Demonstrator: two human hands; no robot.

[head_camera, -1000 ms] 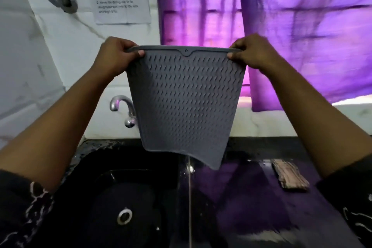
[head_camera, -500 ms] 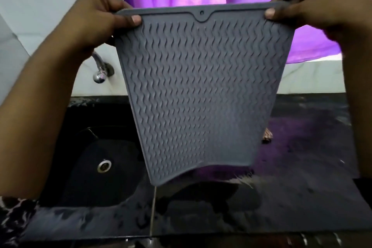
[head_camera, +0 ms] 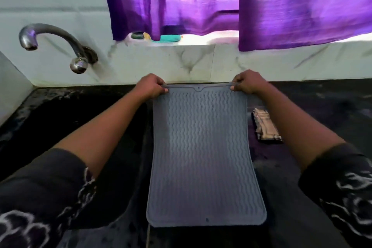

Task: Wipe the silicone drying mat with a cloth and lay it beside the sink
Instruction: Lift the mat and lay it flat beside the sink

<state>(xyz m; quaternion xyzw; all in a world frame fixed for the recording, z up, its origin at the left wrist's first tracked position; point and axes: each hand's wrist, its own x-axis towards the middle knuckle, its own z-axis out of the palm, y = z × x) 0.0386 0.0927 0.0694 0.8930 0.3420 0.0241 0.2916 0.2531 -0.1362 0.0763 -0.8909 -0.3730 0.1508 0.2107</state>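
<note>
The grey silicone drying mat [head_camera: 203, 153] with a wavy ribbed top lies lengthwise on the dark counter, just right of the black sink [head_camera: 66, 119]. Its near edge rests flat on the counter and its far edge is held at the wall end. My left hand [head_camera: 152, 86] pinches the far left corner. My right hand [head_camera: 247, 83] pinches the far right corner. A folded striped cloth [head_camera: 265, 126] lies on the counter right of the mat, partly behind my right forearm.
A curved metal tap [head_camera: 52, 43] comes out of the white marble wall above the sink. Purple curtains [head_camera: 241, 0] hang over a window sill holding small items [head_camera: 161, 38]. The black counter [head_camera: 322, 110] extends to the right.
The mat hung upright in the air from both hands; it has come down and now lies along the counter beside the sink. Both hands have moved down and forward to the wall end.
</note>
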